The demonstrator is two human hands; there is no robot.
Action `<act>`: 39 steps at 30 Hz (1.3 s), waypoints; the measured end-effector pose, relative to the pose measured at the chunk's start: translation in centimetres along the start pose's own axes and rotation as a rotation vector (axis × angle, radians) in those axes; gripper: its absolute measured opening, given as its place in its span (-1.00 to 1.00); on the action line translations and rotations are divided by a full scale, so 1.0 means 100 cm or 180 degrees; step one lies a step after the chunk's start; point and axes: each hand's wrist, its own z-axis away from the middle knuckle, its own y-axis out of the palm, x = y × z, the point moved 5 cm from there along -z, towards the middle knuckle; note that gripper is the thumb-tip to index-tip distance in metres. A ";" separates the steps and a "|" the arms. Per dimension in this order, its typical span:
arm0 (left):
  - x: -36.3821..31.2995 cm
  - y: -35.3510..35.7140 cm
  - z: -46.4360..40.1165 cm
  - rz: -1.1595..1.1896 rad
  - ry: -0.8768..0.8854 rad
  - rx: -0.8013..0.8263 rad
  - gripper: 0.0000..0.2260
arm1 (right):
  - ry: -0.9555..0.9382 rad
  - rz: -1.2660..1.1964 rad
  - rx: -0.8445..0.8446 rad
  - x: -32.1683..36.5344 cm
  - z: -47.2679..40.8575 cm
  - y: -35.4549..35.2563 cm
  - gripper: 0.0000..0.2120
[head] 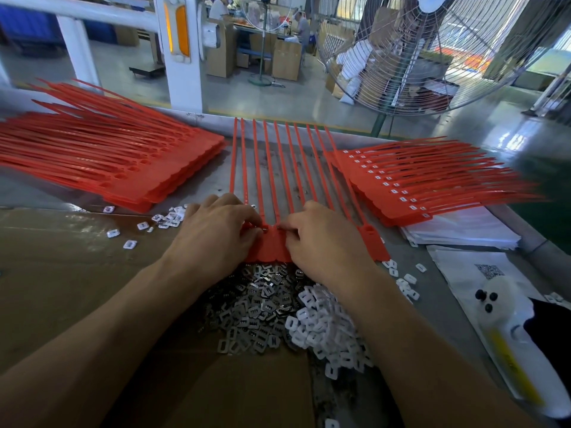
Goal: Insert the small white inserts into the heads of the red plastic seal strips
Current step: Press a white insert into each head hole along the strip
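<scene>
Your left hand (216, 230) and right hand (321, 239) meet, fingers curled, on the heads of the flat row of red plastic seal strips (272, 180) at the table's centre; whether either pinches an insert cannot be told. The small white plastic inserts (327, 329) lie heaped beside grey metal clips (253, 307) just below your wrists. Stacked red strips (123, 162) lie left; filled strips (417, 183) lie right.

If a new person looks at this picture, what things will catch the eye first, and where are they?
First, the row of red seal strips fanned out at the centre, with the left hand and right hand working at their heads. Larger red stacks lie at the left and right. Nearer the person sit a pile of grey metal clips and white inserts.
</scene>
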 end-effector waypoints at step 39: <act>0.001 0.001 0.000 0.0008 0.0031 0.0018 -0.79 | -0.0447 -0.1133 0.0962 -0.006 0.021 -0.006 -0.93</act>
